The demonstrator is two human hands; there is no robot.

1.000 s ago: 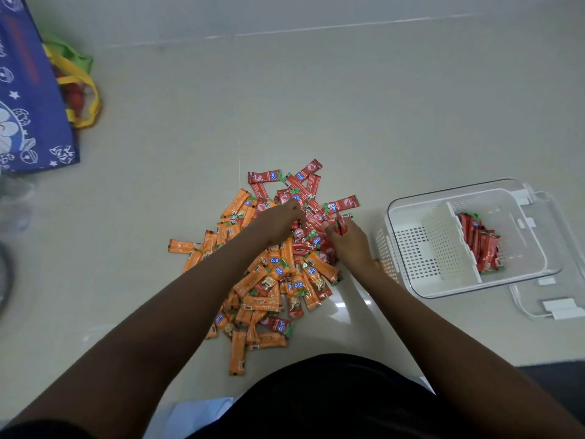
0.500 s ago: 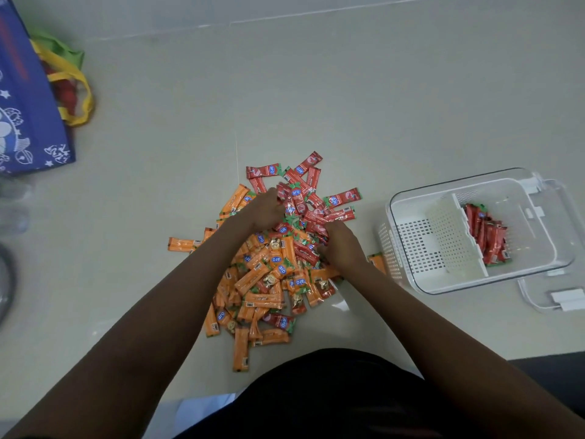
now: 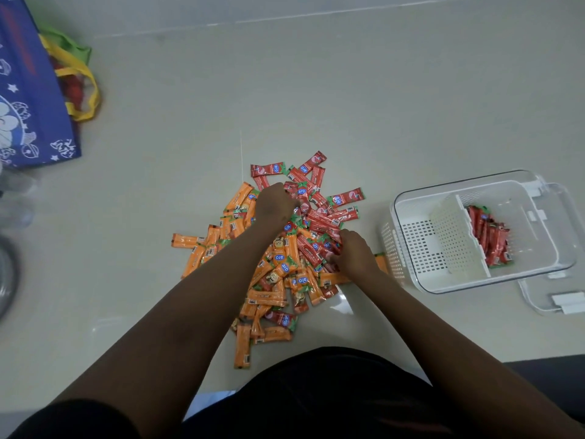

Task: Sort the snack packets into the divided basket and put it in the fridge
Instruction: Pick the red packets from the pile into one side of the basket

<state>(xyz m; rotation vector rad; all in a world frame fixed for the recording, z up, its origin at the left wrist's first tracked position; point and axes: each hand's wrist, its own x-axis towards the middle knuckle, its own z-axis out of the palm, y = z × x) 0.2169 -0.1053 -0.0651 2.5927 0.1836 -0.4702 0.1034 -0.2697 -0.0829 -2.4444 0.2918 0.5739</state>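
From the head camera we count two hands, one divided basket, one lid and one pile of packets on the pale floor. The pile holds two kinds: orange packets, mostly on its left and near side, and red packets, mostly on its far right side. They overlap too thickly for us to count; each kind runs to several dozen.

Our left hand rests on the far part of the pile, knuckles up, fingers curled down among the red packets; we cannot tell whether it holds any. Our right hand lies at the pile's right edge, fingers curled round a few red packets, their number hidden under the palm.

The white divided basket sits on the floor to the right of the pile, near but apart. One perforated divider splits it into two compartments. The right compartment holds a bundle of red packets, too bunched to count; the left one shows only its slotted floor. A clear lid lies under and behind the basket, partly cut off by the frame's right edge.

At far left, a blue printed bag with yellow handles is cut off by the frame.
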